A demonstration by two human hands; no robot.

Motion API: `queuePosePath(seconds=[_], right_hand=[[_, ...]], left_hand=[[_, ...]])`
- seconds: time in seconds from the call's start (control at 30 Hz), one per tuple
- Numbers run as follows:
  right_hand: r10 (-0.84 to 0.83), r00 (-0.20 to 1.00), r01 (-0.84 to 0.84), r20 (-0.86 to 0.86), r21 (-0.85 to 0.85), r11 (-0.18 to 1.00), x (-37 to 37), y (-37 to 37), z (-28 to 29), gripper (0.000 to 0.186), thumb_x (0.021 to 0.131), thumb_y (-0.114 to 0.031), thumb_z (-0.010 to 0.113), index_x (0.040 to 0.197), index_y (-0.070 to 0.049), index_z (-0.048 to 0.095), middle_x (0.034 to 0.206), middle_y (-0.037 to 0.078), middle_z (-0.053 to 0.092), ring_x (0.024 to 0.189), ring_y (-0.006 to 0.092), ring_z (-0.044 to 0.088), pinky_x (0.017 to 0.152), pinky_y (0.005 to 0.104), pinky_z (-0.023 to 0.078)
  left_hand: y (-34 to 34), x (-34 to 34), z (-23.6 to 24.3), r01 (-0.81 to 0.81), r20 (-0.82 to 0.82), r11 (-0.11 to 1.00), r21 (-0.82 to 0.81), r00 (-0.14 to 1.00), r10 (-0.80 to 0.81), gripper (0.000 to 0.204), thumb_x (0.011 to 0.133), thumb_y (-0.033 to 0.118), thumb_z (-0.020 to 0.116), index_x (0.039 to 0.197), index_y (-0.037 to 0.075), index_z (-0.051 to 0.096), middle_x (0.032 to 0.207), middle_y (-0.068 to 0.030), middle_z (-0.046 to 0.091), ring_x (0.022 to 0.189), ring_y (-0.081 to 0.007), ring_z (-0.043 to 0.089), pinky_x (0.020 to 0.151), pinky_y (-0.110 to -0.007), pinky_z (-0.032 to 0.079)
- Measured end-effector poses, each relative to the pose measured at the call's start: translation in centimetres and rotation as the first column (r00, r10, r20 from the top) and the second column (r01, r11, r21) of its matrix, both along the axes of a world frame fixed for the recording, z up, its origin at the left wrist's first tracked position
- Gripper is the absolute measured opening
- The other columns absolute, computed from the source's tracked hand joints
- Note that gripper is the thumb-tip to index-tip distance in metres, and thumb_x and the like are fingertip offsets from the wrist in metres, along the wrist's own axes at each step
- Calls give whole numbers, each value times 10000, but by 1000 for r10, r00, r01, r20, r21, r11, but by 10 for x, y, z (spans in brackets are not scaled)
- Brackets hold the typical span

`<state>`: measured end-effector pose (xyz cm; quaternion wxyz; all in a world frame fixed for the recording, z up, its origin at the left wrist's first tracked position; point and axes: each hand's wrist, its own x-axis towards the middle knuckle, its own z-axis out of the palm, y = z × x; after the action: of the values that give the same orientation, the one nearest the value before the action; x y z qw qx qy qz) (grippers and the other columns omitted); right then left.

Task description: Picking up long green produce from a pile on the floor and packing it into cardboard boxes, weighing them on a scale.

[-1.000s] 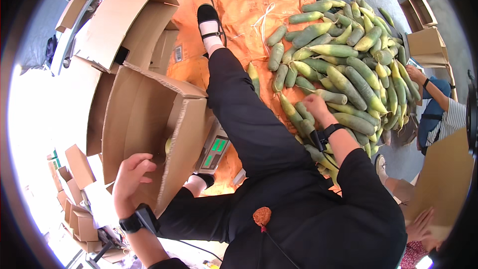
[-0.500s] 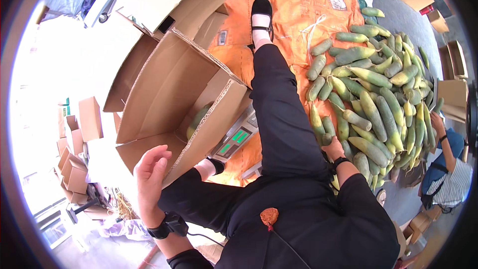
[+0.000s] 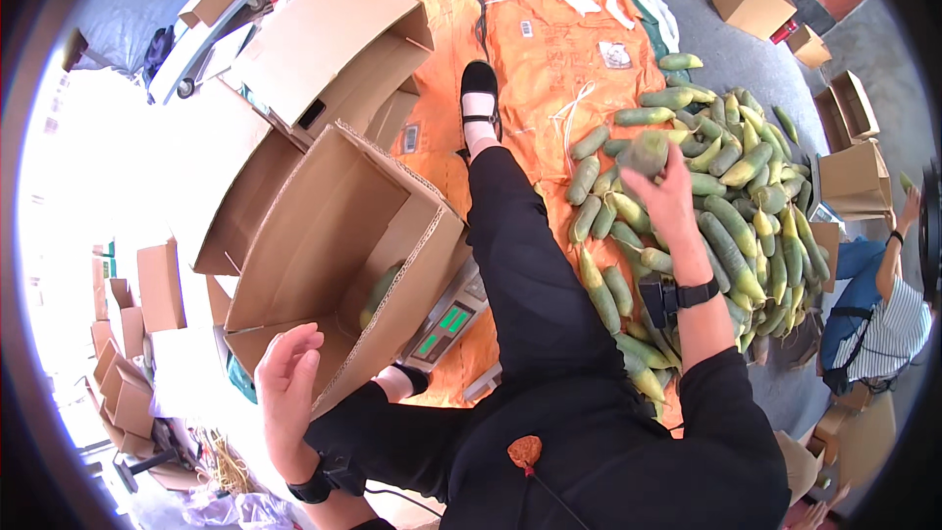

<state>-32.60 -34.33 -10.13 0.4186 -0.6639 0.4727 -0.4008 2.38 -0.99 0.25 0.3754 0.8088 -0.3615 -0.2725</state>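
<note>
My right hand (image 3: 669, 198) is raised over the left side of a heap of green radishes (image 3: 728, 221), its fingers closed round one green radish (image 3: 646, 150). By the near rim of an open cardboard box (image 3: 299, 236), my left hand (image 3: 287, 388) holds nothing, its fingers loosely bent with the thumb apart. Deep in the box a green radish (image 3: 381, 294) is partly visible; the box wall hides the rest. Beneath the box's right side sits a scale (image 3: 446, 324) with lit green displays.
Orange woven sheeting (image 3: 535, 88) lies under the heap and my foot. Another open box (image 3: 329, 44) stands beyond the first. A person in a striped top (image 3: 895, 344) is at the far right, near more boxes (image 3: 856, 180). Folded cartons (image 3: 123, 388) are piled at left.
My right hand has taken a radish from the heap's near edge and lifted it up and away from me. My left hand stays beside the box. The view has shifted slightly.
</note>
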Motion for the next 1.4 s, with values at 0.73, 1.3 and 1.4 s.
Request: queuePosePath(seconds=[0.73,1.3,1.4], right_hand=[[283,460,-873,842,369,320,227,144,98,571,897,-189,703,1359,-54,394,1146,42,578,1049,131,572,869,299,506],[-15,977,86,-211,331,940,-18,6,-160,171,834,-137,637,943,-13,681,844,118,695,780,221,663,723,332,512],[-12,882,220,-472,389,895,-84,33,-241,216,809,-215,624,877,-24,700,866,189,691,830,334,670,756,403,516]], left_hand=[[40,6,2,-88,-167,979,-182,984,57,725,874,292,677,1437,-14,338,984,-65,571,770,-109,530,678,-241,426],[-61,86,-35,119,-272,832,541,962,39,314,931,189,567,1206,39,540,743,32,513,572,-33,416,484,-196,333],[-88,86,-43,138,-291,799,586,955,48,303,938,212,568,1200,64,536,731,30,501,524,-28,387,434,-190,306]])
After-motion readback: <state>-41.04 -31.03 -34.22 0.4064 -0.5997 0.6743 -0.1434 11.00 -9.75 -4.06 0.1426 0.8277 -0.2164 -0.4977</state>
